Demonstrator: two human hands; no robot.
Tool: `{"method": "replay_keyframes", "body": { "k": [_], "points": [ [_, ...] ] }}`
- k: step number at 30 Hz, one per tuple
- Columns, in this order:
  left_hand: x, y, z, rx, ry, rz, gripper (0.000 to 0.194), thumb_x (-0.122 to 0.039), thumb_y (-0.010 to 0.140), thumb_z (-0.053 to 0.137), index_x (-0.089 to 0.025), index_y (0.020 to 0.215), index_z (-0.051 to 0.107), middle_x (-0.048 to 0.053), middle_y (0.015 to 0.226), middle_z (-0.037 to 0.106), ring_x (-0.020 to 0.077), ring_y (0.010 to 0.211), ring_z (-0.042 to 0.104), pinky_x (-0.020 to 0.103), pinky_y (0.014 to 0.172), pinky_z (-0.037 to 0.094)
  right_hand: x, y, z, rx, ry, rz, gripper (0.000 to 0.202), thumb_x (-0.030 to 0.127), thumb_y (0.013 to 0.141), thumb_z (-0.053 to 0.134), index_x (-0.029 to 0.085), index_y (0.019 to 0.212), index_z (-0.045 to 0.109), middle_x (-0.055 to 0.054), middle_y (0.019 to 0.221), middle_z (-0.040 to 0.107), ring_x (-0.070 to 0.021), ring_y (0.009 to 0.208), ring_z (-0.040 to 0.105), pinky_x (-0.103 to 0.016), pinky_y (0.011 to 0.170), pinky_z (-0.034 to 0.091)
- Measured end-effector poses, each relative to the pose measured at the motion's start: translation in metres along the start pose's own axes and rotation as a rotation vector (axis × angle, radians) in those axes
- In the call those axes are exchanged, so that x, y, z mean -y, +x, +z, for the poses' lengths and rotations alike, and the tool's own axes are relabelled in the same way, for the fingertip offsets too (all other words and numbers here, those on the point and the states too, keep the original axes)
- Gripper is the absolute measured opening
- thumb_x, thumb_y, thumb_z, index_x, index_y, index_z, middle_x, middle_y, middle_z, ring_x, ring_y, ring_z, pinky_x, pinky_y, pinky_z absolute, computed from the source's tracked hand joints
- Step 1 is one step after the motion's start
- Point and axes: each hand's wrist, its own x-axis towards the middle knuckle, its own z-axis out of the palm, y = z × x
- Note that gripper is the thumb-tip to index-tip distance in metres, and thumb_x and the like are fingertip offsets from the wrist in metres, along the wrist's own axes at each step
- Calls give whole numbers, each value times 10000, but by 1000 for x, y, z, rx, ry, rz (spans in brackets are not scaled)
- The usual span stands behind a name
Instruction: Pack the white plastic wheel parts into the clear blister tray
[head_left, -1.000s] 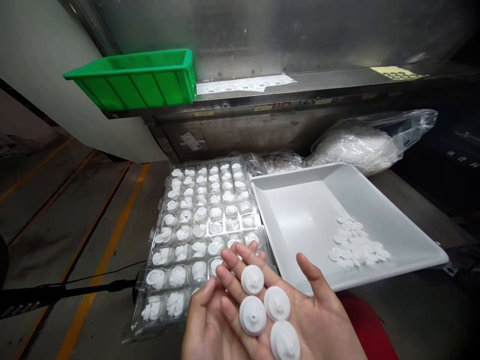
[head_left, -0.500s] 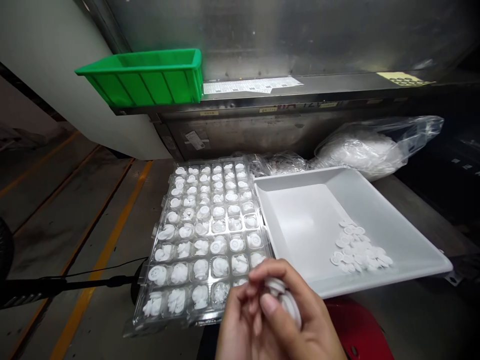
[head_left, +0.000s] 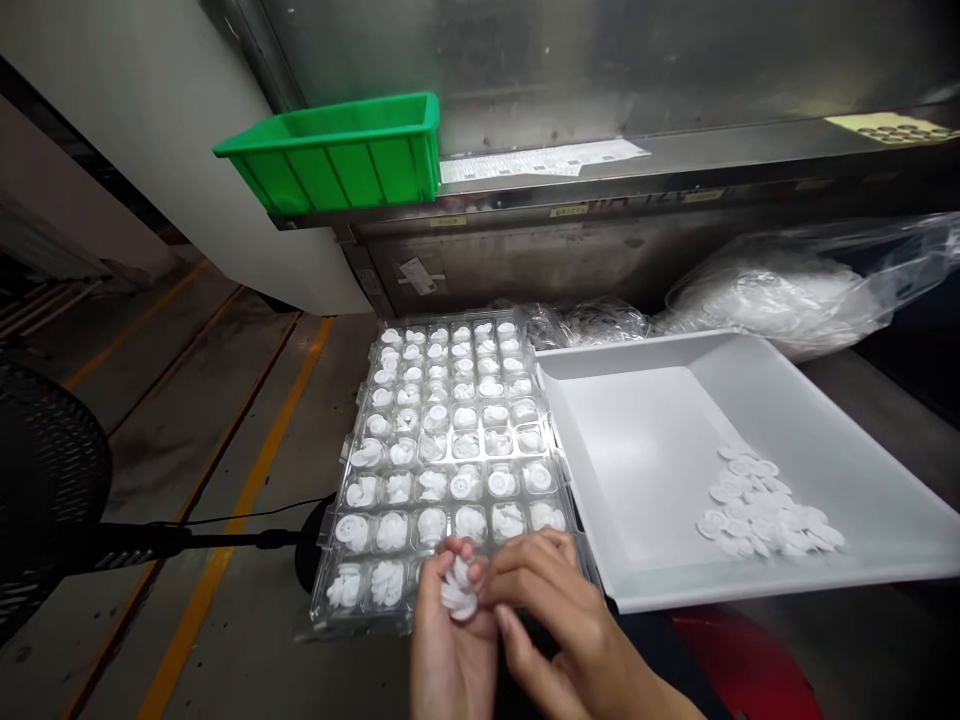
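White small gears (head_left: 457, 590) are gripped between the fingers of both left hand (head_left: 448, 650) and right hand (head_left: 559, 630), over the clear tray (head_left: 450, 450) at its 6 o'clock edge.

The compartment tray (head_left: 450, 440) lay at the centre, the open tray (head_left: 645, 450) touching it at 3 o'clock. Loose gears (head_left: 765, 505) sat in that tray. Bags (head_left: 787, 290) lay at 1 o'clock, a bin (head_left: 337, 155) at 11 o'clock, both hands (head_left: 510, 620) at 6.

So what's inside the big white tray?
A small pile of white discs lies in the white tray, near its right side. Whatever sits beneath the pile is hidden.
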Motion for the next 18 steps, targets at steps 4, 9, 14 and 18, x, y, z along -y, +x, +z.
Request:
{"method": "replay_keyframes", "body": {
  "k": [4, 9, 14, 18],
  "points": [
    [-13, 15, -10, 27, 105, 201, 27, -164, 840, 572, -160, 815, 563, -64, 687, 460, 63, 543, 407, 184, 471, 379, -10, -12, -16, 9, 12, 148, 152, 94, 903, 402, 191, 942, 513, -52, 828, 582, -197, 762, 542, -365, 695, 412],
    [-12, 23, -21, 108, 318, 281, 112, -262, 862, 569, -170, 800, 554, -79, 623, 412, 76, 512, 379, 214, 469, 354, -21, -30, -28, 37, 30, 240, 149, 139, 941, 386, 210, 939, 517, -40, 817, 568, -190, 748, 531, -330, 661, 421],
    [-1, 33, -22, 144, 490, 370, 160, -325, 864, 568, -175, 808, 567, -61, 653, 486, 102, 574, 477, 268, 554, 438, -26, -40, -32, 50, 22, 289, 144, 157, 948, 381, 214, 933, 513, -41, 814, 562, -196, 743, 531, -338, 659, 420],
    [5, 37, -25, 138, 602, 464, 176, -348, 864, 566, -175, 833, 579, -39, 719, 540, 108, 607, 510, 278, 569, 461, -27, -43, -36, 50, 17, 325, 142, 160, 957, 380, 212, 939, 511, -40, 828, 568, -194, 759, 528, -341, 675, 417]
  ]
}}
